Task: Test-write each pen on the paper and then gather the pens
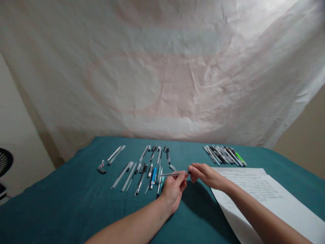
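My left hand (pixel 174 190) is closed around a clear pen barrel (pixel 167 174), held nearly level above the cloth and pointing left. My right hand (pixel 205 174) pinches the barrel's right end, where a small dark part shows between its fingertips. Whether that part is a tip or a plug is too small to tell. Below and left of my left hand lie a blue pen (pixel 153 178), a white-capped pen piece (pixel 150 170) and several clear barrels (pixel 122 174). A dark-capped clear pen (pixel 141 179) rests among them. A small clear cap (pixel 172 167) sits just behind my hands.
A green cloth (pixel 76 203) covers the table. Several pens (pixel 223 155) lie in a row at the back right. Sheets of handwritten paper (pixel 276 203) lie under my right forearm. A black-ended clear piece (pixel 101 168) is at left, near a fan (pixel 5 162). A pale sheet (pixel 162 84) hangs behind.
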The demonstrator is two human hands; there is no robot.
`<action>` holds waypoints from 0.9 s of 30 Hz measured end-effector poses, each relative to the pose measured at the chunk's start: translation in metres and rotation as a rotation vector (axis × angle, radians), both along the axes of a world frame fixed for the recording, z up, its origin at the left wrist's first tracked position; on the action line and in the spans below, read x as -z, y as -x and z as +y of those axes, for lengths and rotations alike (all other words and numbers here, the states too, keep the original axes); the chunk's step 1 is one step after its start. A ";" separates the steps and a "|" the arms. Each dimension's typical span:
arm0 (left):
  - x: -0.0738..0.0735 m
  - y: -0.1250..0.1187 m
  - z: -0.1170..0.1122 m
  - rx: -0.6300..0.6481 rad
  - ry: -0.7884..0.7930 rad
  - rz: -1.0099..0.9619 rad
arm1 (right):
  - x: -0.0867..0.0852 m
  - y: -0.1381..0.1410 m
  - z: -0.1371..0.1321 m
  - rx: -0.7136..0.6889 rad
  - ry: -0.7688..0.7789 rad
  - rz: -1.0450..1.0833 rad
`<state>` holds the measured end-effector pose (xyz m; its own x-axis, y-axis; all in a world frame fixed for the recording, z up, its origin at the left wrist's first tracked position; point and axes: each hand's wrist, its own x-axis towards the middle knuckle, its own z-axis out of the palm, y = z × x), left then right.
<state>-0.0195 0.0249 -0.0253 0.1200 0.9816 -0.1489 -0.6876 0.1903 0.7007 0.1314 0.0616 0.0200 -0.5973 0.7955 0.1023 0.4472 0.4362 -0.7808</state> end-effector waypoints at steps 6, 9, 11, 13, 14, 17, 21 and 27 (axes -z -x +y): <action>0.001 0.001 0.000 -0.017 0.040 -0.012 | -0.018 -0.007 -0.004 -0.005 -0.194 -0.043; 0.001 0.001 0.000 -0.022 0.044 -0.015 | -0.013 -0.004 -0.004 0.015 -0.210 -0.081; 0.001 0.000 0.000 -0.019 0.035 -0.015 | -0.007 -0.001 -0.002 0.027 -0.196 -0.096; 0.001 0.000 0.000 -0.013 0.027 -0.013 | -0.001 0.002 -0.001 0.043 -0.166 -0.106; 0.001 0.000 0.000 -0.011 0.024 -0.010 | 0.001 0.002 0.000 0.051 -0.151 -0.106; 0.000 0.000 -0.001 -0.007 0.011 -0.013 | 0.001 0.000 0.000 0.044 -0.123 -0.101; 0.001 0.000 0.000 -0.009 0.001 -0.026 | -0.006 -0.006 -0.002 -0.013 -0.139 -0.076; 0.000 0.000 -0.001 0.000 0.015 -0.016 | -0.003 -0.001 -0.002 0.001 -0.146 -0.108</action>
